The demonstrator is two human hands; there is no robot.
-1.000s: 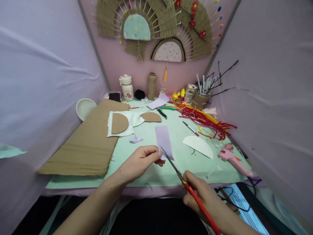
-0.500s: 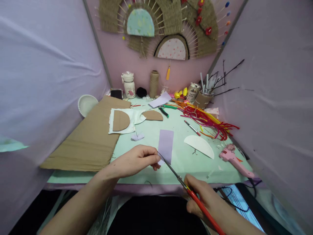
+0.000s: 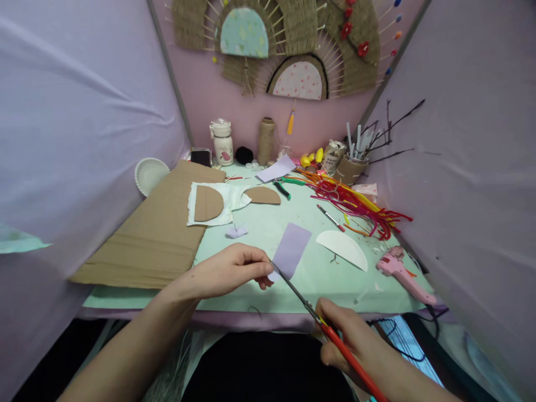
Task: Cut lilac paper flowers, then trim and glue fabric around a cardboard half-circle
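Note:
Red-handled scissors point(image 3: 307, 306) are in my right hand point(image 3: 345, 340), their blades pointing up and left toward my other hand. My left hand point(image 3: 238, 271) pinches a strip of purple paper point(image 3: 292, 251) at its lower left end, right by the blade tips. The paper tilts up to the right, just above the green tabletop. Fingers and blades hide part of its lower edge. A white half-round piece point(image 3: 342, 249) lies to the right, and a crumpled purple scrap point(image 3: 237, 231) lies beyond my left hand.
A large cardboard sheet point(image 3: 167, 223) covers the left side. Cardboard half-rounds point(image 3: 209, 204) lie on white cloth. Green pliers point(image 3: 282, 190), a pen point(image 3: 330, 218), red and yellow pipe cleaners point(image 3: 355, 201) and a pink glue gun point(image 3: 404, 273) occupy the back and right.
The purple paper has swung from nearly upright to leaning right at its top. My hands and the scissors have hardly moved; the view has shifted slightly.

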